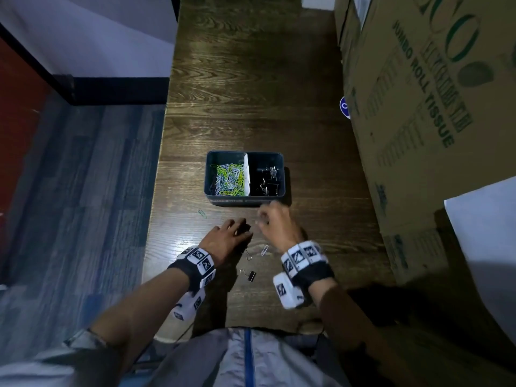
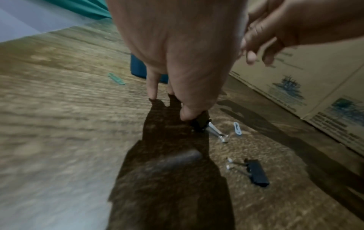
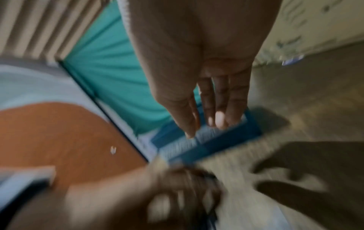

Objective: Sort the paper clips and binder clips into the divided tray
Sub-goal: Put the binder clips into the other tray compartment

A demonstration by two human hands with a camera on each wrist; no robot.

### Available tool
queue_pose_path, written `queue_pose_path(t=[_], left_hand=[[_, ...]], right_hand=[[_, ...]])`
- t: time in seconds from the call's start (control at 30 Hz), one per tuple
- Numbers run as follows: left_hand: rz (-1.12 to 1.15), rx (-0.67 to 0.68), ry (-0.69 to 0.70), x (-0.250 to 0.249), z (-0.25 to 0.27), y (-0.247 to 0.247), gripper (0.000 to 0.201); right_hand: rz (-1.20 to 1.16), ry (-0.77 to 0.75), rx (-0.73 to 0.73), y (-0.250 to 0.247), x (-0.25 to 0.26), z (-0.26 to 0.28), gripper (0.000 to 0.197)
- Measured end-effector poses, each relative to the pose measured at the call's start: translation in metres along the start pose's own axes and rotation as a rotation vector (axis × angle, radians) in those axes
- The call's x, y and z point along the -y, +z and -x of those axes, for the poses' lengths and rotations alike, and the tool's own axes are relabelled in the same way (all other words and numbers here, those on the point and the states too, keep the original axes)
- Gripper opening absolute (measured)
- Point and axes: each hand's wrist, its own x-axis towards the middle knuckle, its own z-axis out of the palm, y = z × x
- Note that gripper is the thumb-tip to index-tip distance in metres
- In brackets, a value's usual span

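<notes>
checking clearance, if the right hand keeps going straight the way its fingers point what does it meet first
Probably the near wall of the divided tray: the right hand hovers just short of it, fingers pointing at its binder-clip side, though its height is unclear.

The right wrist view is smeared throughout; the divided tray shows only as a blue streak, its contents unreadable. In the head view the left hand covers most of a binder clip. The cardboard box runs off the right edge, and the right hand is too blurred to tell whether its grip holds anything.
</notes>
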Motion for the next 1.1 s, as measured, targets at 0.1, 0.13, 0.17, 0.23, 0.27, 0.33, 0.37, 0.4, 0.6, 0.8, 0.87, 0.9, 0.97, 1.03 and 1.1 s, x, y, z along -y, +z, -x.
queue_pose_path(t=[0.1,0.13,0.17,0.23,0.27,0.33,0.37,0.4,0.6,0.8,0.87,0.9,0.97,1.03,1.1], left_hand=[[0.064,-0.061,-0.077,0.005,0.013,0.005,0.062],[0.075,-0.058,-0.103,0.007,0.018,0.006,0.063],[0.091,-0.055,-0.123,0.009,0.023,0.007,0.067],[0.140,-0.064,-0.169,0.014,0.035,0.010,0.072],[0.168,-0.078,-0.195,0.015,0.041,0.011,0.066],[0.232,-0.121,-0.246,0.015,0.049,0.016,0.046],[0.263,-0.141,-0.269,0.015,0.052,0.018,0.037],[0.278,-0.154,-0.283,0.016,0.054,0.021,0.032],[0.306,-0.122,-0.277,0.003,0.065,0.015,0.029],[0.401,-0.154,-0.140,-0.015,0.051,-0.033,0.040],[0.409,-0.211,-0.093,-0.022,0.036,-0.060,0.040],[0.407,-0.252,-0.088,-0.024,0.027,-0.074,0.041],[0.420,-0.345,-0.106,-0.024,0.007,-0.103,0.042],[0.446,-0.424,-0.118,-0.022,-0.012,-0.128,0.046],[0.452,-0.474,-0.111,-0.019,-0.027,-0.146,0.051]], right_hand=[[0.084,-0.011,0.245,0.029,-0.007,0.023,0.017],[0.093,-0.024,0.279,0.036,-0.009,0.031,0.019],[0.104,-0.044,0.303,0.044,-0.012,0.037,0.022],[0.161,-0.109,0.346,0.058,-0.018,0.046,0.030],[0.199,-0.142,0.362,0.064,-0.019,0.050,0.033],[0.259,-0.192,0.378,0.071,-0.021,0.056,0.038],[0.272,-0.209,0.384,0.074,-0.023,0.059,0.039],[0.280,-0.219,0.386,0.077,-0.023,0.061,0.038],[0.245,-0.157,0.339,0.084,-0.029,0.066,0.029],[0.082,0.037,0.189,0.068,-0.035,0.068,0.036],[0.051,0.124,0.144,0.061,-0.038,0.066,0.023],[0.033,0.158,0.122,0.058,-0.039,0.065,0.020],[-0.008,0.202,0.093,0.052,-0.041,0.062,0.018],[-0.031,0.213,0.071,0.046,-0.040,0.058,0.023],[-0.070,0.232,0.041,0.037,-0.034,0.051,0.026]])
